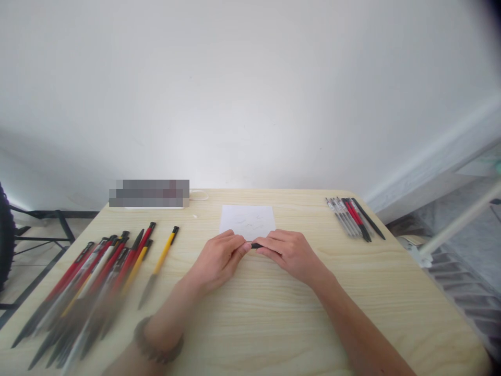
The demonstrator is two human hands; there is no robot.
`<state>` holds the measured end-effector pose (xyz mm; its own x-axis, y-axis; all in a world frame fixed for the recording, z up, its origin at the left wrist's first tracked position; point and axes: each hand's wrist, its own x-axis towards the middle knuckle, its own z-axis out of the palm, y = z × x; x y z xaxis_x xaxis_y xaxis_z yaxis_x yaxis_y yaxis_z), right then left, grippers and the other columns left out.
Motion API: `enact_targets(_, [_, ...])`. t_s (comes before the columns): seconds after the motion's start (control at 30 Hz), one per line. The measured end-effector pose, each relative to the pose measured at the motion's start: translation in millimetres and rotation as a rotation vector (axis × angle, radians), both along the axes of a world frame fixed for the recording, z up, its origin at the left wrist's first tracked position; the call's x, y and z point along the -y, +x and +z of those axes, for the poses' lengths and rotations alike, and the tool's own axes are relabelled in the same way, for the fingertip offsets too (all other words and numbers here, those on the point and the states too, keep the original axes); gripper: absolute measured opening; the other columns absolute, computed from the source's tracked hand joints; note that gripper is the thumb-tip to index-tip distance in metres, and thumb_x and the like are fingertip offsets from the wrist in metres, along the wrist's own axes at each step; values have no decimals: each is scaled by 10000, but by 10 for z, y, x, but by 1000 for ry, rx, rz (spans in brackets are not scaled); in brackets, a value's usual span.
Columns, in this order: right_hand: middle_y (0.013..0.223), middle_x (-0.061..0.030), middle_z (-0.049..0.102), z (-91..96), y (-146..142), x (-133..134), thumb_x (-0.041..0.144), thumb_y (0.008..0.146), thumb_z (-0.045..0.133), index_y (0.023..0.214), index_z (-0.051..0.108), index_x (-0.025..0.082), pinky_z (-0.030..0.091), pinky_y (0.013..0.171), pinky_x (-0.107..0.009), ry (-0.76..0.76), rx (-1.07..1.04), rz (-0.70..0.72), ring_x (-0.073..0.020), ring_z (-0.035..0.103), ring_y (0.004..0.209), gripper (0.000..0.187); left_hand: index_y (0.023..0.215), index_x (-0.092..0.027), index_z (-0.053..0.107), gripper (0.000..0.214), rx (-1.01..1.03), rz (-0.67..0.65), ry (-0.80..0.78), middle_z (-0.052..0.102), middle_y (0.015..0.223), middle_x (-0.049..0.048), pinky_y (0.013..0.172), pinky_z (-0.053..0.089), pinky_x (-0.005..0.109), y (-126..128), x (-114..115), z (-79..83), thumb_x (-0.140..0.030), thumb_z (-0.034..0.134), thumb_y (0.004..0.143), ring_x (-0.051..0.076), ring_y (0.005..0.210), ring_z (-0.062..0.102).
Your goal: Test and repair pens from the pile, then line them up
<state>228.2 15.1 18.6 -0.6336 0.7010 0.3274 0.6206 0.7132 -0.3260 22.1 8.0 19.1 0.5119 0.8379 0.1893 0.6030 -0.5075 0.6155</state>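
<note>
Both of my hands meet over the middle of the table, at the near edge of a white sheet of paper with faint pen marks on it. Between them shows a short black piece of a pen; the rest of it is hidden by fingers. My left hand, with a dark bead bracelet on its wrist, is closed on the pen's left part. My right hand is closed around its right part. Whether the pen is whole or in two parts cannot be seen.
A spread of red, yellow, white and clear pens lies at the left, with one yellow pen apart. At the right is a row of clear, red and black pens. A blurred-out object stands at the back left. A wall rises behind the table.
</note>
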Motion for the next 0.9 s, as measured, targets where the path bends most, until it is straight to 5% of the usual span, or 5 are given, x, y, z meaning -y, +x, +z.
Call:
enact_targets(0.2, [789, -43, 660, -44, -28, -27, 342, 906, 427, 1030, 643, 231, 397, 675, -279, 72, -13, 3, -150, 559, 717, 272, 559, -183, 477, 446, 46, 113, -116, 485, 570, -8, 598, 373, 250, 15, 18, -24, -358, 290, 924, 126, 592, 491])
enact_targets(0.37, [823, -51, 658, -37, -11, -23, 328, 911, 413, 1029, 634, 217, 418, 687, -275, -1, -70, -28, -149, 575, 745, 273, 863, -198, 546, 227, 30, 98, 2, 565, 739, 8, 632, 402, 258, 16, 7, -44, -378, 411, 884, 145, 683, 518])
enact_targets(0.6, [801, -50, 652, -20, 13, -22, 344, 914, 407, 1043, 634, 206, 421, 669, -272, -20, -57, -3, -150, 564, 733, 295, 898, -188, 554, 229, -94, -49, 179, 579, 773, 36, 668, 386, 276, -34, -22, -19, -286, 349, 920, 167, 743, 499])
enact_targets(0.9, [849, -40, 672, -24, 23, -41, 344, 910, 423, 1060, 639, 194, 399, 713, -317, 38, 23, 19, -169, 562, 781, 302, 634, -188, 449, 357, -231, -69, 143, 488, 580, 4, 602, 339, 277, -27, 4, -16, -307, 297, 934, 157, 643, 458])
